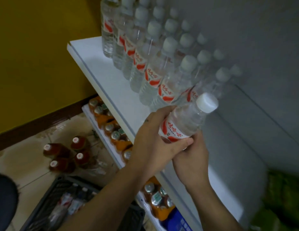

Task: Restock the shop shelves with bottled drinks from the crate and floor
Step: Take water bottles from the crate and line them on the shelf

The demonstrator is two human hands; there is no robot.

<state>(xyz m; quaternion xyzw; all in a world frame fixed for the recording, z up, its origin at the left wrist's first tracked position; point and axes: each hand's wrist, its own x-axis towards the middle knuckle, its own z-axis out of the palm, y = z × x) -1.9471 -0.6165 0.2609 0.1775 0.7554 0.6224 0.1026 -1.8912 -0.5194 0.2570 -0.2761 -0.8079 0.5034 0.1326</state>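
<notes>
The left hand (150, 144), in the centre of the frame, grips a water bottle (183, 120), with fingers curled over its upper side and the thumb pressed across the lower edge of the label (172, 129). The bottle is held above the white upper shelf (112, 84), just beside the nearest end of the rows of matching bottles (152, 67). It is tilted, its long axis running from lower left to upper right. The white cap (207, 102) points to the upper right and the base is hidden inside the two hands. It is clear plastic holding clear liquid, with a white label printed in red. The right hand (193, 160) cups the base from below, its fingers curled round it under the left thumb.

At the lower left, four brown bottles (62, 154) stand together on the tiled floor (20, 162). Below them is a dark crate (50, 194) with blurred bottles inside. Orange-labelled bottles (115, 135) line the lower shelf. Something green (282, 197), blurred, fills the lower right corner.
</notes>
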